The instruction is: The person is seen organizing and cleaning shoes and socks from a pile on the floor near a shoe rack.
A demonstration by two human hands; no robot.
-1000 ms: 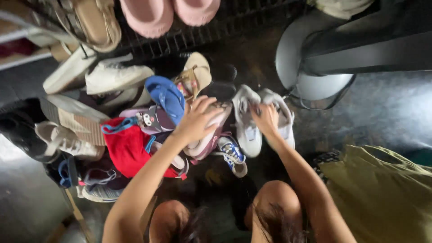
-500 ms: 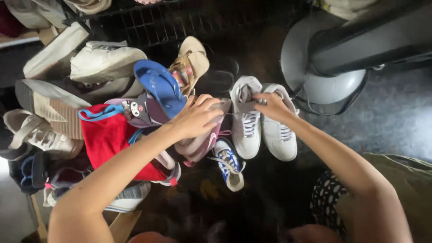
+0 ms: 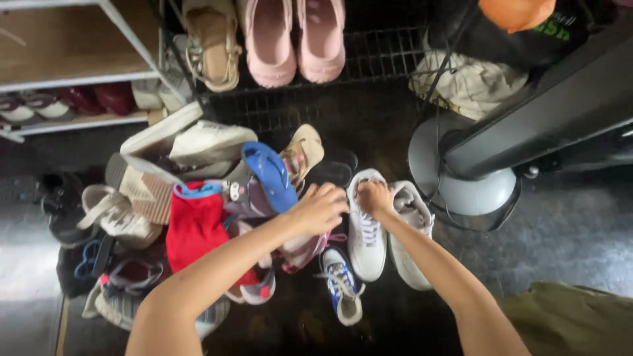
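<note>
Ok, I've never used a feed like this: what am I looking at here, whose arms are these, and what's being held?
There is no machine: the one picture comes from a camera on a person's head, looking down at their own bare arms. The floor holds a jumbled pile of shoes. The left hand rests on a pinkish shoe in the pile, beside a blue flip-flop and a red bag. The right hand grips the top of a white sneaker; its partner lies alongside. Pink clogs sit on a wire rack above, and a grey fan base stands to the right.
</note>
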